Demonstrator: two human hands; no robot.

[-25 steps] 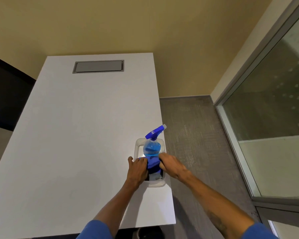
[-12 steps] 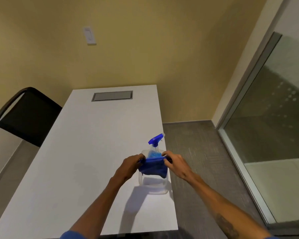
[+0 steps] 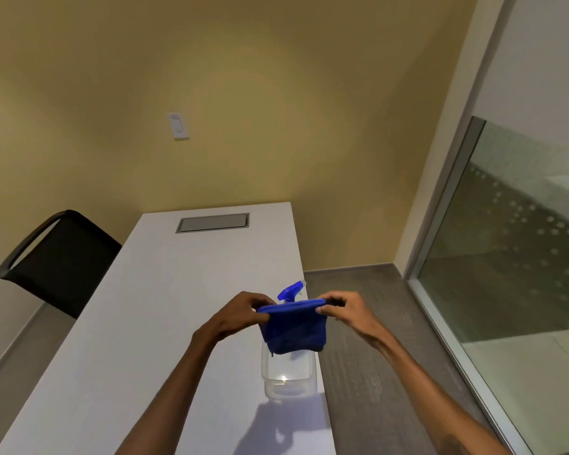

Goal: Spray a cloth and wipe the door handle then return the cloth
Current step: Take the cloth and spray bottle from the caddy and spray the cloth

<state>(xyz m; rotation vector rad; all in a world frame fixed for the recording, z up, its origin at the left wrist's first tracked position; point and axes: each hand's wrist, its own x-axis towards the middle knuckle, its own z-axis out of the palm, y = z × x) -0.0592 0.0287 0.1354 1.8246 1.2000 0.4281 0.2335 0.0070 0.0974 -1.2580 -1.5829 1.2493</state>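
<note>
Cloth held up between both hands above the worktop.

Left hand (image 3: 235, 315) pinches the blue cloth (image 3: 293, 326) at one top corner, right hand (image 3: 345, 311) at the other, each grip closed on the fabric; it hangs over a clear container (image 3: 289, 377) on the white worktop (image 3: 165, 307), spray bottle (image 3: 291, 290) just behind.

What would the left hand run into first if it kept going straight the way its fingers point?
Probably the right hand: the left hand points rightward along the blue cloth stretched between them. Depth is unclear.
</note>
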